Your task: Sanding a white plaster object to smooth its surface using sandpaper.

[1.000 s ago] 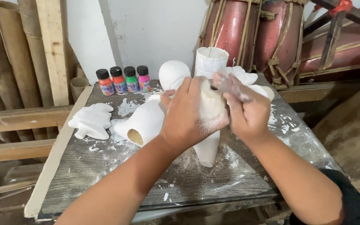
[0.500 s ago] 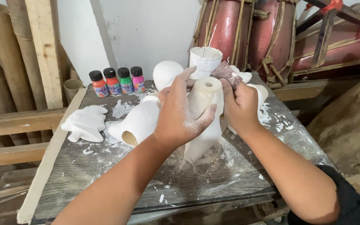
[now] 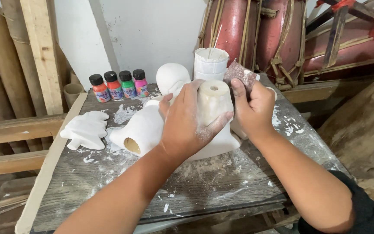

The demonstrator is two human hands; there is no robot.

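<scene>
Dusty table point(image 3: 221, 190): left hand point(image 3: 187, 125) wraps its grip around an upright white plaster figure point(image 3: 213, 112); right hand point(image 3: 252, 106) pinches sandpaper point(image 3: 239, 74) against its top. Hard rubbing could chip it.

Four paint bottles point(image 3: 117, 86) with black caps: orange, red, green, pink. Plaster casts white: flat figure point(image 3: 85, 129), lying cast point(image 3: 140, 131), head point(image 3: 172, 78); held cast point(image 3: 213, 104) cream. Sandpaper point(image 3: 240, 74) brownish-grey, speckled; table point(image 3: 221, 182) grey woodgrain, white dust; drums point(image 3: 256, 34) dark red.
</scene>
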